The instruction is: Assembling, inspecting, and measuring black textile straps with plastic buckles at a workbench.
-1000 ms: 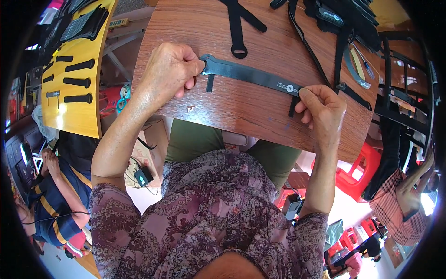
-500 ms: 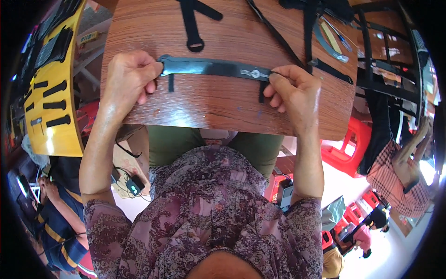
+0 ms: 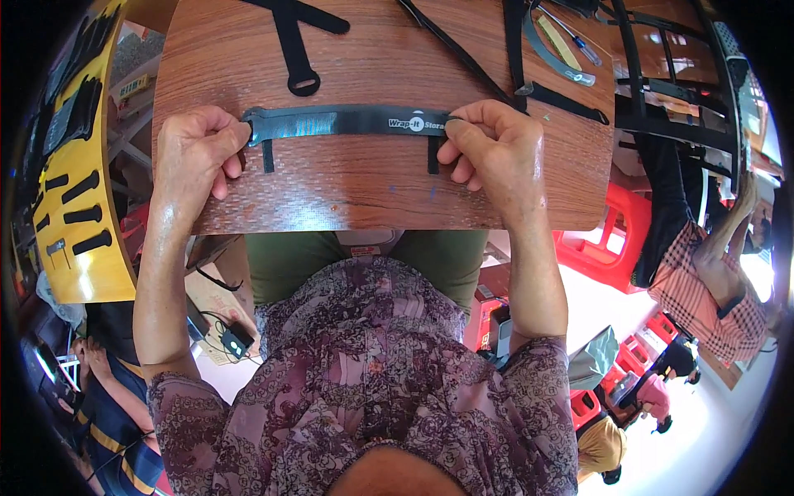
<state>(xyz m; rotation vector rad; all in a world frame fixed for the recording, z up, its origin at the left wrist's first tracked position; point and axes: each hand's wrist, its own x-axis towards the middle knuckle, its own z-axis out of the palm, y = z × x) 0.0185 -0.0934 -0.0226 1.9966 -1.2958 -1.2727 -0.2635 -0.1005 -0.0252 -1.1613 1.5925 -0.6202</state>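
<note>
A flat black strap (image 3: 347, 121) with pale printing near its right end is stretched level between my hands, close to the table's near edge. My left hand (image 3: 197, 149) pinches its left end between thumb and fingers. At the other end, my right hand (image 3: 495, 145) grips the strap the same way, its fingertips covering the tip. Just below the strap, two short dark strips (image 3: 267, 155) lie on the wooden table (image 3: 347, 190), one near each hand. Farther back rests a black strap with a slotted round end (image 3: 299, 58).
Long black straps (image 3: 455, 45) lie across the far right of the table, by a blue-handled screwdriver (image 3: 585, 50) and a grey printed strap (image 3: 554, 54). A yellow table (image 3: 99, 264) with several black pieces stands at left. Red stools (image 3: 608, 240) and other people are at right.
The whole view has shifted and turned slightly, so table and hands appear farther left. Both hands keep their hold on the strap, whose printing now shows more clearly.
</note>
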